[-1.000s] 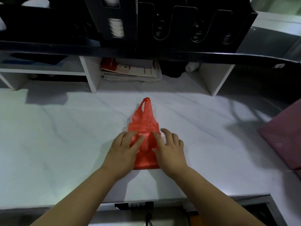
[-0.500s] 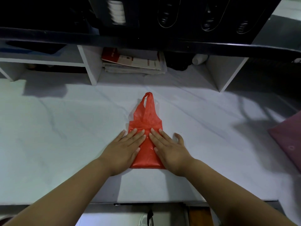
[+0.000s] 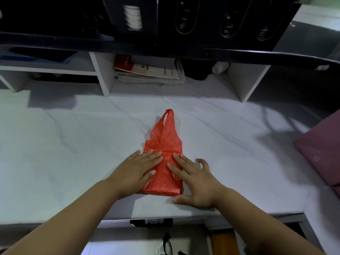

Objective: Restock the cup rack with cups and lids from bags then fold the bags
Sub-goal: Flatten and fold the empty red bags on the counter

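At the middle of the bench's [image 3: 73, 144] front edge I see the left hand [image 3: 136, 172] and right hand [image 3: 196, 183] flat on the folded red bag [image 3: 163, 144], fingers [image 3: 149, 158] straight, pressing, pinching nothing. Its handles point toward the far edge and the black cup rack [image 3: 202, 15].

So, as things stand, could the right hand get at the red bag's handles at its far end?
Probably yes. The right hand lies flat on the red bag, and the handles lie just beyond its fingers on the counter, with nothing in between.
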Motion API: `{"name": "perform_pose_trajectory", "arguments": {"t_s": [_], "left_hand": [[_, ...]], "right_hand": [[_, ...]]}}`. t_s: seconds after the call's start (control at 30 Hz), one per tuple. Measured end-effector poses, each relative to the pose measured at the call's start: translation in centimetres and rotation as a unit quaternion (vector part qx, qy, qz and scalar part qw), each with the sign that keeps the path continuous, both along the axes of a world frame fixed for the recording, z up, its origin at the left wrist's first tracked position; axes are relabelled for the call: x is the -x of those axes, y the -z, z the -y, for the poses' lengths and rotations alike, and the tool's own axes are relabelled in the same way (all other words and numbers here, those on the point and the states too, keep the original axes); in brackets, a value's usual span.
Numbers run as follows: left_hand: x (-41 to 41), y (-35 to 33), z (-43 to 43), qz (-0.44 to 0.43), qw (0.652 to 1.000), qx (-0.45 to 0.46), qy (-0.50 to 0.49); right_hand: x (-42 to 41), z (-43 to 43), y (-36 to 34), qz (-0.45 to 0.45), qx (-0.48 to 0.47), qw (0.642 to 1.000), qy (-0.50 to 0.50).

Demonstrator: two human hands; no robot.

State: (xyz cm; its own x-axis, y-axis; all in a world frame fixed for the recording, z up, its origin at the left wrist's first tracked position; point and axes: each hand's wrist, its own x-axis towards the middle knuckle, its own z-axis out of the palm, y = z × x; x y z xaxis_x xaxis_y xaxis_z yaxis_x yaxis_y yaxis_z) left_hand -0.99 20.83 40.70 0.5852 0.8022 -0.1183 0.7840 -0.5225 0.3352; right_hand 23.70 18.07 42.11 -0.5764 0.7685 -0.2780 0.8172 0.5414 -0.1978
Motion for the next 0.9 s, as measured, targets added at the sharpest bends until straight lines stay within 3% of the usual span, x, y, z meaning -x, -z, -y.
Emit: {"name": "perform_pose_trajectory", "arguments": {"t_s": [0.1,0.17,0.37,0.57,0.67,0.77,0.9], "left_hand": [[-0.4,-1.7,0.5,0.053,0.997,0.041,-0.028],[-0.2,-2.8,0.6,0.113,0.985,0.116,-0.056],[1.1,-2.8,0.5,0.369,0.893,0.237,-0.103],[1.5,-3.1,-0.1,0.348,0.908,0.201,-0.122],[0.9,-3.0,-1.0,0.315,0.925,0.114,-0.179],[0.3,-3.1,-1.9,0.318,0.911,0.09,-0.248],[-0.5,-3.2,-3.1,0.327,0.896,0.109,-0.28]], "right_hand": [[0.3,0.2,-0.4,0.002,-0.011,1.0,0.017],[0.5,0.2,-0.9,-0.032,0.003,0.999,0.039],[1.0,-0.5,-3.6,-0.24,0.092,0.945,0.201],[1.3,-2.5,-2.7,-0.391,0.16,0.845,0.328],[1.7,-2.8,-4.0,-0.458,0.182,0.818,0.296],[1.6,-3.1,-3.7,-0.522,0.212,0.781,0.271],[1.8,-4.3,-3.6,-0.509,0.182,0.792,0.285]]}}
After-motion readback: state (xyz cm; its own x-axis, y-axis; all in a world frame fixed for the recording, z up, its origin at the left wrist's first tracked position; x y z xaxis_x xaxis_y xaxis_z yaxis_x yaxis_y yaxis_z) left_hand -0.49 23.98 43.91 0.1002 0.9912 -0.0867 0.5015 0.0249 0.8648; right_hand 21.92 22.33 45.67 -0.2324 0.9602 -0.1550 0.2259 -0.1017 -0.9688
